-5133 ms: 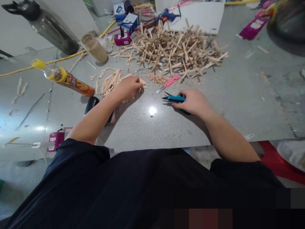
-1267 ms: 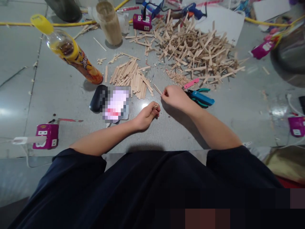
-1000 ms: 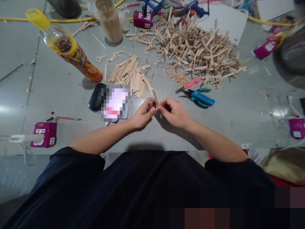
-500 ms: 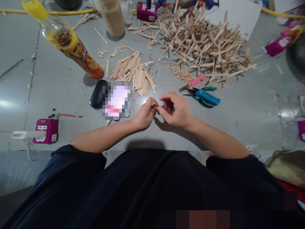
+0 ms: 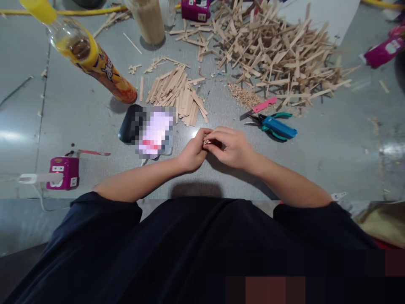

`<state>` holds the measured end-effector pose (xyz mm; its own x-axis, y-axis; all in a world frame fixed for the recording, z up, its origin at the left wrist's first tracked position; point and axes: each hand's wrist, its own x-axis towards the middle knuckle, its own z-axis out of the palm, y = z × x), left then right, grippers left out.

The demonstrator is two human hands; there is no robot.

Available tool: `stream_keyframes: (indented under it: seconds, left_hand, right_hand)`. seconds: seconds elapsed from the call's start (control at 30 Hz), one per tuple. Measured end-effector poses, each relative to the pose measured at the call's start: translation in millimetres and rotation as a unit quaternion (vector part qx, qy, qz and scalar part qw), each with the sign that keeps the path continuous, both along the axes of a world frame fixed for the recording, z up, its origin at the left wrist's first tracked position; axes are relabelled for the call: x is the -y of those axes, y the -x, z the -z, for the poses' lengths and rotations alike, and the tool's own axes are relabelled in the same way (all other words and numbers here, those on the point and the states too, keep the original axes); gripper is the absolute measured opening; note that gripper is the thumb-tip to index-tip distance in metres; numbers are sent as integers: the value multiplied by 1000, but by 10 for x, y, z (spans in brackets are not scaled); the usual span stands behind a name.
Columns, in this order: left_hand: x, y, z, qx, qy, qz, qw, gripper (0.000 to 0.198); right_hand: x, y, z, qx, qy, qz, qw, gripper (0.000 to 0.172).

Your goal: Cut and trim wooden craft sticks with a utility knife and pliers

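Observation:
In front of my body, my left hand (image 5: 193,150) is closed around small pale wooden pieces (image 5: 207,142), whose exact shape is mostly hidden by my fingers. My right hand (image 5: 232,145) meets it from the right, thumb and fingertips pinched on the same pieces. Just beyond my hands lies a neat heap of flat wooden craft sticks (image 5: 177,93). To the right are pliers (image 5: 275,126) with blue and green handles and a pink-handled cutter (image 5: 265,104), beside a little pile of wood bits (image 5: 245,96).
A large jumbled pile of craft sticks (image 5: 272,50) covers the back right. On the left stand a yellow-capped bottle (image 5: 104,69), a dark case (image 5: 129,124), a blurred phone (image 5: 155,133) and a purple power socket (image 5: 65,173). A jar (image 5: 147,23) stands behind.
My right hand has moved left, and its fingers, spread before, have closed on the small wooden pieces at my left hand. My left hand has stayed almost in place.

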<state>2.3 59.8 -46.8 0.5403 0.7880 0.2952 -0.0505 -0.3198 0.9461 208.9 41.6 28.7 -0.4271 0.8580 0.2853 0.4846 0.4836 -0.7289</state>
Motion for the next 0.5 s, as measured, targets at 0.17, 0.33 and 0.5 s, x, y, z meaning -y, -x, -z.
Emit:
stream_keyframes:
  seconds: [0.17, 0.33, 0.5]
  left_hand:
    - [-20, 16, -24, 2, -22, 1, 1000, 38]
    - [-34, 9, -34, 11, 4, 7, 1000, 45]
    - [21, -51, -60, 56, 101, -30, 993, 28]
  right_hand:
    - [6, 14, -5, -19, -22, -50, 998, 10]
    - [-60, -44, -73, -42, 42, -126, 990, 9]
    - [-565, -28, -172, 8, 193, 3, 981, 28]
